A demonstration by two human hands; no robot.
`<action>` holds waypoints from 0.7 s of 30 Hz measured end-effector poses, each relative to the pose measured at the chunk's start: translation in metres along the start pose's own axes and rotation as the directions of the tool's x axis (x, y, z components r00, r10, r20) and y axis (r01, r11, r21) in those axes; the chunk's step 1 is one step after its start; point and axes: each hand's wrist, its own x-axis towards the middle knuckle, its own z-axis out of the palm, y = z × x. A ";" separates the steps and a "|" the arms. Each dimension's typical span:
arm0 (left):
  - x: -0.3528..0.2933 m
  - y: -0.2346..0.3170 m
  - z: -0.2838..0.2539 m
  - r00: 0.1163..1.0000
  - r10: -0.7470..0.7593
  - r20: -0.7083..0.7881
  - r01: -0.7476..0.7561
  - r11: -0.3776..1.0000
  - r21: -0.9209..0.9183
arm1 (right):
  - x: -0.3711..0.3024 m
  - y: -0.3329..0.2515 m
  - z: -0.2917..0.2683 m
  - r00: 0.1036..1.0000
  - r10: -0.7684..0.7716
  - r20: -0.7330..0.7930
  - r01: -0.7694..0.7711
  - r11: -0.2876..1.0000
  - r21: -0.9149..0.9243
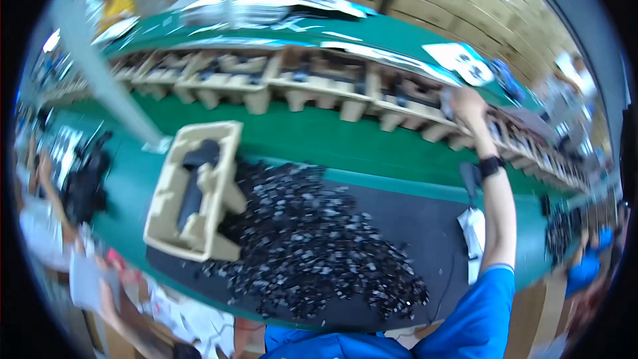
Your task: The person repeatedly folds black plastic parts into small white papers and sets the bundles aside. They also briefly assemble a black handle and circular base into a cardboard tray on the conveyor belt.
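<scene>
We can't tell if the right hand at the tray row grips anything; single tray beside black pieces, presumably for easy reach.

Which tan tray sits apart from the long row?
The tray left of the heap of small black pieces, on the near side; the other trays line up beyond the green strip.
</scene>
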 end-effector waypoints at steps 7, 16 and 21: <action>0.110 -0.027 -0.047 0.967 -0.148 0.209 -0.064 0.651 0.756 | -0.010 0.041 0.034 0.975 -0.222 -0.013 0.222 0.975 0.025; 0.137 -0.085 -0.004 0.600 -0.372 0.708 -0.263 0.745 0.614 | 0.013 0.014 0.026 0.967 -0.236 -0.098 0.244 0.966 0.089; 0.139 -0.105 0.002 0.444 -0.490 0.750 -0.170 0.776 0.607 | -0.039 -0.017 -0.068 0.963 -0.241 -0.118 0.261 0.943 0.205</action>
